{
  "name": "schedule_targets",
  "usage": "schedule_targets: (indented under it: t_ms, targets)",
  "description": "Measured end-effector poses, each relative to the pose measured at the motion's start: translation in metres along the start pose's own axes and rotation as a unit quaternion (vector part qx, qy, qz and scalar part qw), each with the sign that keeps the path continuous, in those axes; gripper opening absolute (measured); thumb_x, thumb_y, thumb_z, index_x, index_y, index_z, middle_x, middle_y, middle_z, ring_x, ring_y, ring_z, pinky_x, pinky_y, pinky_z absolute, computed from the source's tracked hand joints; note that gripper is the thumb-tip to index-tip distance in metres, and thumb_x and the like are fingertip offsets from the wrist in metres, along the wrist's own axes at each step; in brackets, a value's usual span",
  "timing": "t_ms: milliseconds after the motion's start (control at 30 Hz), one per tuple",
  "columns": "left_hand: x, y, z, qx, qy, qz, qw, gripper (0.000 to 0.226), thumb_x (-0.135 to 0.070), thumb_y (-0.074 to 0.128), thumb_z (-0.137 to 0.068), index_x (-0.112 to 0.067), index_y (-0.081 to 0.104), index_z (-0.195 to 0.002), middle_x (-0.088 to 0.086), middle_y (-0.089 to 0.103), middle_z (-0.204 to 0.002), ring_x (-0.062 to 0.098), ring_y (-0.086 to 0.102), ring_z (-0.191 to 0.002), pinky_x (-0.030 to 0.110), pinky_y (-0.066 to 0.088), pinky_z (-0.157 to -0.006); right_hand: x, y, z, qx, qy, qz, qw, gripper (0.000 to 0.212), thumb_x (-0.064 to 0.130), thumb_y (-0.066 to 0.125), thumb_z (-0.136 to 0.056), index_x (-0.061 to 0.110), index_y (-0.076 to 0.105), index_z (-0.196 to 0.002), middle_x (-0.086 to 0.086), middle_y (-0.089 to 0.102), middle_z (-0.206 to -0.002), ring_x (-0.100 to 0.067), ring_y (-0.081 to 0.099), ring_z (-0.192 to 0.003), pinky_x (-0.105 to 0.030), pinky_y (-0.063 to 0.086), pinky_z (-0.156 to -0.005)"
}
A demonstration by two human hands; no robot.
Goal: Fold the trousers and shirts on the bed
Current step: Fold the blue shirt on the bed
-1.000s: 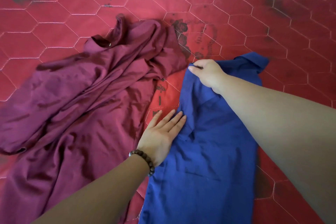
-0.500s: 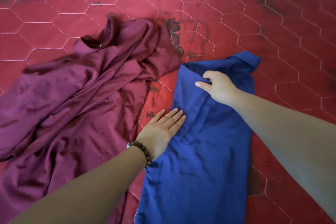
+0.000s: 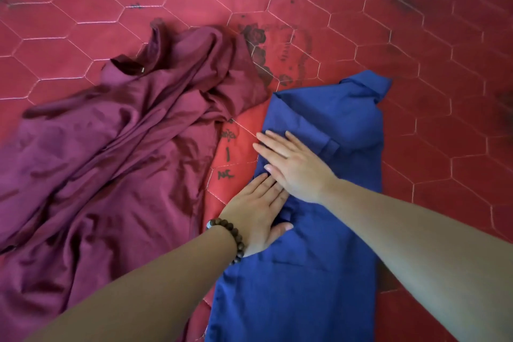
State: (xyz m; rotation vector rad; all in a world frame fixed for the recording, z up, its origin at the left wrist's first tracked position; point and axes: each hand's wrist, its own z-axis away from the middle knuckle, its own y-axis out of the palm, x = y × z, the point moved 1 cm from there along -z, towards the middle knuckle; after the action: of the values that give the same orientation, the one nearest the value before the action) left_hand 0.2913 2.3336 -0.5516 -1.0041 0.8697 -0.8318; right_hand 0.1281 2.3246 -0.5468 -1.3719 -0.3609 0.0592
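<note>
Both my hands flat, fingers straight, pinching nothing: right hand [image 3: 295,165] pressing blue shirt [image 3: 313,258] near its left edge, left hand [image 3: 256,215] pressing same edge just below, fingertips tucked under right palm. Blue shirt folded into long strip, running 6 to 12 o'clock, collar end at 1. Maroon garment [image 3: 105,164] crumpled at 9, narrow strip of bedcover between. Open red quilted bedcover [image 3: 444,133] from 12 round to 3.
</note>
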Motion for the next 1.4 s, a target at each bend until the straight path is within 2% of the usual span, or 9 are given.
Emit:
schedule_targets:
  t_ms: [200, 367, 533, 633, 767, 867, 967, 1233, 1400]
  targets:
    - [0.001, 0.014, -0.001, -0.054, 0.019, -0.021, 0.998, 0.081, -0.068, 0.024, -0.090, -0.023, 0.003, -0.154, 0.012, -0.003, -0.160, 0.029, -0.009, -0.147, 0.045, -0.001, -0.120, -0.038, 0.005, -0.022, 0.017, 0.059, 0.076, 0.995, 0.056, 0.051, 0.011, -0.098, 0.036, 0.011, -0.151, 0.007, 0.007, -0.161, -0.013, 0.004, -0.148, -0.049, 0.002, -0.119]
    - [-0.001, 0.016, -0.002, -0.054, 0.009, -0.029, 0.998, 0.081, -0.068, 0.023, -0.089, -0.024, 0.001, -0.153, 0.010, -0.007, -0.160, 0.028, -0.013, -0.147, 0.046, 0.001, -0.120, -0.047, -0.006, -0.023, -0.066, 0.286, 0.087, 0.952, 0.058, 0.044, 0.021, -0.102, 0.017, 0.014, -0.153, -0.004, 0.008, -0.161, -0.020, 0.003, -0.149, -0.051, -0.001, -0.119]
    - [-0.002, 0.007, -0.002, -0.010, 0.002, -0.055, 0.998, 0.085, -0.067, 0.022, -0.088, -0.018, -0.003, -0.152, 0.012, -0.016, -0.157, 0.026, -0.018, -0.146, 0.044, -0.004, -0.119, 0.026, 0.008, 0.048, -0.160, 0.211, 0.018, 0.964, 0.050, 0.025, 0.029, -0.100, 0.004, 0.033, -0.146, -0.009, 0.027, -0.156, -0.022, 0.020, -0.146, -0.049, 0.012, -0.119]
    - [-0.006, -0.006, 0.004, -0.021, -0.013, -0.039, 0.999, 0.083, -0.056, 0.023, -0.090, -0.008, -0.007, -0.150, 0.013, -0.007, -0.160, 0.023, -0.013, -0.147, 0.043, -0.004, -0.120, 0.064, 0.028, 0.106, -0.133, 0.231, 0.000, 0.964, 0.052, 0.028, 0.031, -0.100, 0.004, 0.034, -0.146, -0.008, 0.028, -0.156, -0.020, 0.022, -0.146, -0.049, 0.015, -0.119]
    - [-0.032, -0.003, 0.040, -0.075, -0.001, -0.028, 0.997, 0.072, -0.036, 0.037, -0.091, 0.003, 0.016, -0.148, 0.018, 0.016, -0.157, 0.029, 0.011, -0.147, 0.046, 0.013, -0.119, 0.094, 0.049, 0.163, -0.082, 0.253, 0.015, 0.964, 0.059, 0.037, 0.035, -0.098, 0.005, 0.033, -0.147, -0.009, 0.026, -0.156, -0.021, 0.022, -0.145, -0.053, 0.017, -0.117]
    - [-0.065, 0.026, 0.082, -0.066, 0.033, -0.033, 0.997, 0.069, -0.038, 0.041, -0.091, 0.004, 0.032, -0.144, 0.019, 0.028, -0.153, 0.032, 0.021, -0.144, 0.048, 0.022, -0.116, 0.125, 0.064, 0.189, -0.058, 0.239, 0.014, 0.969, 0.066, 0.044, 0.037, -0.096, 0.007, 0.026, -0.150, -0.007, 0.020, -0.159, -0.019, 0.016, -0.147, -0.055, 0.013, -0.117]
    - [-0.087, 0.058, 0.126, -0.024, 0.019, -0.043, 0.999, 0.074, -0.048, 0.036, -0.092, 0.002, 0.028, -0.146, 0.018, 0.023, -0.155, 0.029, 0.015, -0.146, 0.047, 0.018, -0.118, 0.156, 0.080, 0.214, -0.045, 0.231, 0.002, 0.972, 0.070, 0.048, 0.039, -0.095, 0.011, 0.021, -0.151, -0.004, 0.016, -0.160, -0.018, 0.012, -0.148, -0.055, 0.011, -0.118]
    - [-0.092, 0.068, 0.193, -0.048, -0.223, -0.031, 0.973, 0.073, -0.048, 0.022, -0.092, -0.001, 0.028, -0.147, 0.015, 0.025, -0.155, 0.029, 0.023, -0.144, 0.049, 0.020, -0.116, 0.174, 0.089, 0.318, 0.011, 0.477, 0.005, 0.879, 0.071, 0.053, 0.008, -0.096, 0.010, 0.010, -0.152, -0.006, 0.008, -0.161, -0.022, 0.002, -0.148, -0.059, 0.005, -0.117]
    - [-0.153, 0.096, 0.223, -0.051, -0.058, -0.014, 0.997, 0.066, -0.046, 0.034, -0.092, -0.010, 0.033, -0.147, 0.013, 0.026, -0.155, 0.031, 0.023, -0.144, 0.054, 0.027, -0.112, 0.254, 0.099, 0.309, -0.044, 0.322, -0.020, 0.946, 0.065, 0.044, 0.033, -0.095, 0.010, 0.026, -0.150, -0.007, 0.022, -0.158, -0.022, 0.017, -0.147, -0.058, 0.015, -0.116]
